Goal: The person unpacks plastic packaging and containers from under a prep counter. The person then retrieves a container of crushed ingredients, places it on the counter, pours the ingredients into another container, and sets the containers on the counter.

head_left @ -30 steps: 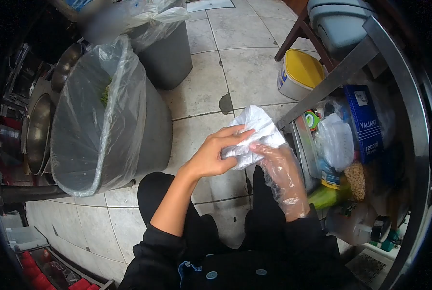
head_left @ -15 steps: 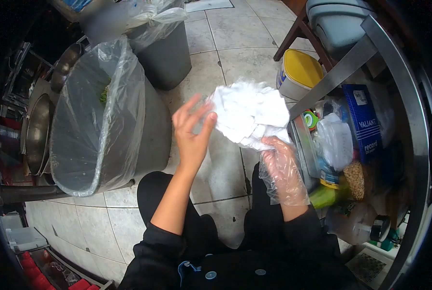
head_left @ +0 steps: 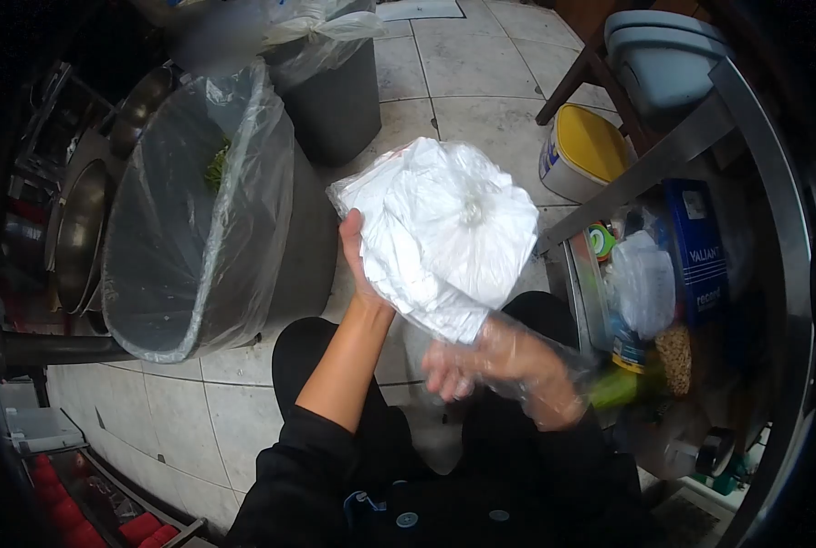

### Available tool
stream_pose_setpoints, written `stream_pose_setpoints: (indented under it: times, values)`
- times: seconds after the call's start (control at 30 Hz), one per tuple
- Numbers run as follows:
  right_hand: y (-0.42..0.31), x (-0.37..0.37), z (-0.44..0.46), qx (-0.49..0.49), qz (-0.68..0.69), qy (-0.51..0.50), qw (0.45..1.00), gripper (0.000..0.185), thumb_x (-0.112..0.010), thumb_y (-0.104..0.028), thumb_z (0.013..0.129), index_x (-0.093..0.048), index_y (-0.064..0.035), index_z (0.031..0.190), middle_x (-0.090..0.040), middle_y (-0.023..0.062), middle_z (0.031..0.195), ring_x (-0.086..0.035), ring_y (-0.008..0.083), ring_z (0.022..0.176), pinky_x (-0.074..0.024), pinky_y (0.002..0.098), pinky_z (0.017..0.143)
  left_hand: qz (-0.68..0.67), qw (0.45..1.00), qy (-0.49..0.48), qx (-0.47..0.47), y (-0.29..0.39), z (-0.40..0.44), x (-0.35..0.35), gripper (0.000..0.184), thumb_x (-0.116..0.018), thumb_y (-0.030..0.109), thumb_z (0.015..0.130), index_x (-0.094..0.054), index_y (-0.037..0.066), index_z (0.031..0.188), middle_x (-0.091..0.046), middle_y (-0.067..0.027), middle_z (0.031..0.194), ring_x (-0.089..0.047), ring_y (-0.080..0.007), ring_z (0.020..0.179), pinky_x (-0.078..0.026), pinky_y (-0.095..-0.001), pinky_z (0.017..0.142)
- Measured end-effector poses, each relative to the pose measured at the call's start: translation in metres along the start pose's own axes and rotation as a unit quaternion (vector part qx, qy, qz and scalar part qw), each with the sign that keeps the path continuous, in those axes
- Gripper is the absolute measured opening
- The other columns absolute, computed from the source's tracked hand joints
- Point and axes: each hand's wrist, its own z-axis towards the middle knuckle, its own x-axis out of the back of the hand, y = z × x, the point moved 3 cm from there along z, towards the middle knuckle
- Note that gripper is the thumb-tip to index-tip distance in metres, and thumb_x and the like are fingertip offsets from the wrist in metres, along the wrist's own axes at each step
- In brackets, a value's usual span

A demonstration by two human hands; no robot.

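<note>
White bundle (head_left: pixel 435 242): crumpled, wrapped in clear plastic, with a gathered twist near its middle; it was up in front of the person's knees, over the tiled floor (head_left: pixel 476 64). Whether paper or cloth, I could not tell.
Left hand (head_left: pixel 359 268): bare, curved around the bundle's left edge, thumb raised against the side; it had hold of it, the other fingers hidden underneath.
Right hand (head_left: pixel 499 361): in a loose clear plastic glove, blurred, at the bundle's lower right; the fingers were partly curled, and I could not tell whether they gripped anything.
Grey bin (head_left: pixel 312 260): near the left hand, lined with a clear bag (head_left: pixel 175 210), some greens (head_left: pixel 217 166) visible inside.
Second bin (head_left: pixel 339 110): just beyond the first, also lined.
Metal frame (head_left: pixel 645 173): slanted past on the right, a blue box (head_left: pixel 697 247) lettered VALIANT behind it.
Yellow-lidded tub (head_left: pixel 590 144): on the tiles, beyond the frame's slanting bar.
Lower left corner: red items (head_left: pixel 79 534) in a dark tray.
</note>
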Motion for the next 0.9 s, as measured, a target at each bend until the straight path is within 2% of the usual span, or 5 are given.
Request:
stream_pose_setpoints:
  times: [0.07, 0.13, 0.2, 0.27, 0.9]
  values:
    - [-0.006, -0.008, -0.011, -0.038, -0.104, -0.040, 0.993, 0.029, -0.059, -0.007, 0.082, -0.053, 0.0056, 0.107, -0.065, 0.0146, 0.078, -0.064, 0.0175, 0.065, -0.0510, 0.0254, 0.060, 0.011, 1.000, -0.022, -0.004, 0.005, 0.001, -0.009, 0.091, -0.047, 0.069, 0.077, -0.027, 0.004, 0.138, -0.035, -0.0137, 0.139, -0.036, -0.0254, 0.126, -0.033, -0.0399, 0.104]
    - [-0.031, -0.018, -0.028, 0.233, -0.320, 0.067, 0.916, 0.036, -0.065, -0.016, 0.082, -0.056, -0.0015, 0.113, -0.066, 0.0117, 0.087, -0.060, 0.0118, 0.064, -0.0497, 0.0256, 0.058, 0.082, 0.994, -0.020, 0.071, 0.006, -0.004, -0.008, 0.089, -0.045, 0.067, 0.079, -0.025, 0.004, 0.138, -0.034, -0.0141, 0.139, -0.037, -0.0260, 0.125, -0.033, -0.0404, 0.103]
    - [-0.035, -0.015, -0.032, 0.186, -0.232, 0.128, 0.946, 0.041, -0.070, -0.011, 0.074, -0.057, -0.0015, 0.111, -0.061, 0.0156, 0.104, -0.061, 0.0182, 0.079, -0.0498, 0.0287, 0.068, 0.110, 0.986, 0.011, 0.124, -0.002, -0.017, 0.002, 0.092, -0.038, 0.072, 0.078, -0.023, 0.003, 0.139, -0.034, -0.0143, 0.139, -0.037, -0.0263, 0.125, -0.033, -0.0403, 0.103]
    - [-0.055, -0.010, -0.029, 0.336, -0.624, 0.346, 0.615, 0.054, -0.070, -0.011, 0.067, -0.052, 0.0006, 0.117, -0.053, 0.0185, 0.120, -0.057, 0.0297, 0.100, -0.0475, 0.0357, 0.082, 0.104, 0.971, -0.001, 0.215, -0.016, -0.024, 0.000, 0.101, -0.031, 0.078, 0.072, -0.020, 0.004, 0.140, -0.032, -0.0146, 0.139, -0.036, -0.0264, 0.126, -0.033, -0.0403, 0.103]
    - [-0.020, 0.025, -0.008, 0.342, -0.523, 0.254, 0.738, 0.061, -0.072, -0.010, 0.067, -0.048, -0.0004, 0.122, -0.053, 0.0227, 0.119, -0.053, 0.0353, 0.110, -0.0441, 0.0387, 0.092, 0.244, 0.914, -0.033, 0.321, -0.021, -0.039, -0.015, 0.086, -0.018, 0.070, 0.082, -0.023, 0.004, 0.137, -0.038, -0.0164, 0.133, -0.041, -0.0251, 0.122, -0.040, -0.0383, 0.098]
